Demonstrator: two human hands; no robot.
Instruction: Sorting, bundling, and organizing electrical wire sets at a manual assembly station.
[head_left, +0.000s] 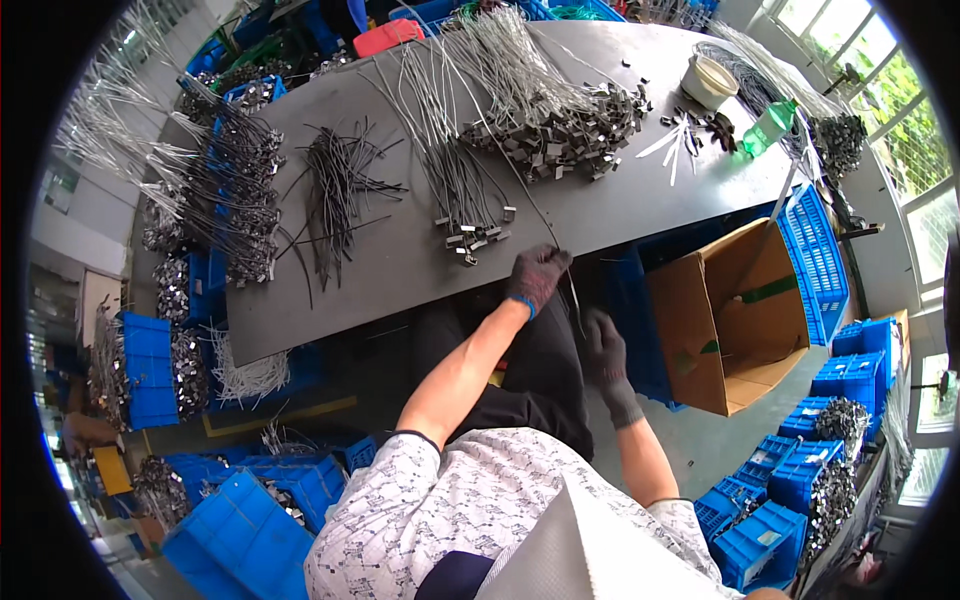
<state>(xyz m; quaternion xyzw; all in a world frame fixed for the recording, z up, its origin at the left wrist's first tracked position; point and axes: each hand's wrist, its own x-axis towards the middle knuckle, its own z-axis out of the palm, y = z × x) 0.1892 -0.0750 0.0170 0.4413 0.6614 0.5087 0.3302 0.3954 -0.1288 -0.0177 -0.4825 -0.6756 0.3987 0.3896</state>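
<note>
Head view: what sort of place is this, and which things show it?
Probably a factory workshop, perhaps for assembling wire parts. Bundles of wires with blocky ends lie on a big grey table, and many blue crates stand around it, some filled with similar parts.

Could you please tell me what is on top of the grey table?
On the table lie dark cables, pale cables with metal ends, white strips, a tub and a green bottle. The left hand grips one cable near the edge. Whatever lies under these piles is hidden.
</note>
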